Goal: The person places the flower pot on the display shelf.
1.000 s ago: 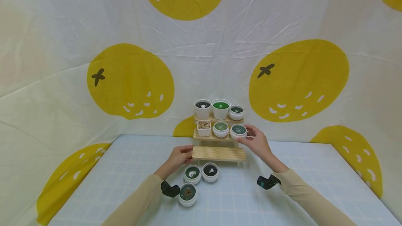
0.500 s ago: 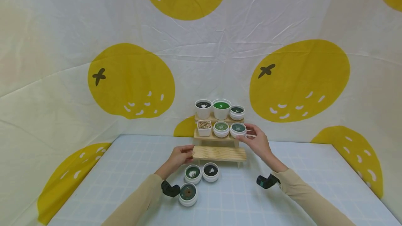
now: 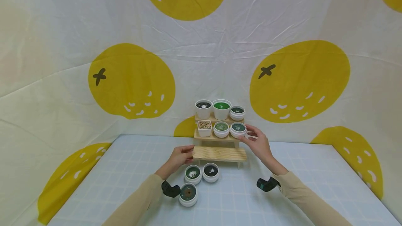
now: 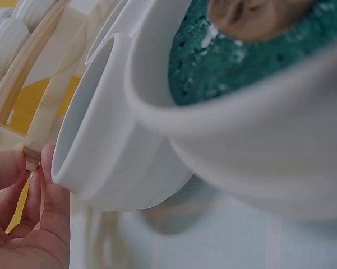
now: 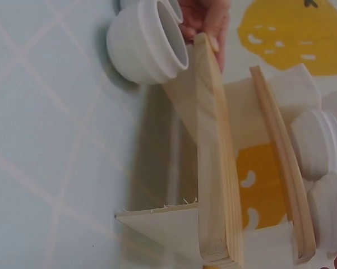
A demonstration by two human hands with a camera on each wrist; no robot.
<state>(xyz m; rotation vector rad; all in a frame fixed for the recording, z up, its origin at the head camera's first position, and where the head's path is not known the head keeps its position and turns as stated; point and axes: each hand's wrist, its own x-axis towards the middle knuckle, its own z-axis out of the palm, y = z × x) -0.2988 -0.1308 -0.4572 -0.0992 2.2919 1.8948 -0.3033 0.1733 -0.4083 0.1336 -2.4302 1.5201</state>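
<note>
On the counter (image 3: 238, 198), near its back edge, the fingers of the left hand (image 3: 178, 157) are pinching the left end of the lower wooden shelf (image 3: 219, 153), while the fingers of the right hand (image 3: 259, 145) are grasping the blue-green-topped pot (image 3: 238, 130) at the right end of the middle shelf (image 3: 216, 139). A green-topped pot (image 3: 221, 129) and a square pot (image 3: 204, 130) are standing toward that shelf's left end, and three small white pots (image 3: 210, 172) are sitting before the lower shelf's front edge.
</note>
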